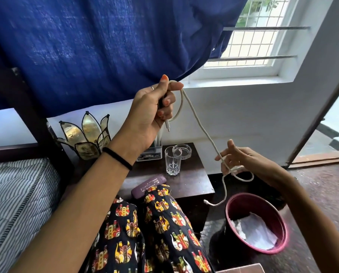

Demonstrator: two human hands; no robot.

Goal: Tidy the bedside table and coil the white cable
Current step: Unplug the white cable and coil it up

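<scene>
At the far left we saw the striped bedding [17,194] of the bed, and just beyond it a petal-shaped glass lamp [86,136] standing at the back left corner of the dark bedside worktop [186,180]. Our left hand [153,107] was raised high above the worktop, its grip closed tight around the white cable [202,129]: the cable looped over the forefinger, and one short end with its plug hung down out of the fist, with a dark object also clasped in the palm that we could not identify. A black band [117,158] circled that wrist. Below the hand, on the worktop, stood a small white holder [151,152] at the back, a clear cut-glass tumbler [173,160] just right of it, and a clear glass ashtray [182,150] behind the tumbler. A purple case [148,185] lay near the front edge, partly covered by our patterned dark clothing [155,233]. From the left hand the cable ran down and to the right to our right hand [235,158], whose grip was only loosely curled, fingers partly spread, with the cable wound around them in a small loop. The free end dangled below that hand, above the floor, just left of a maroon bin [282,229] holding white paper [255,231].
</scene>
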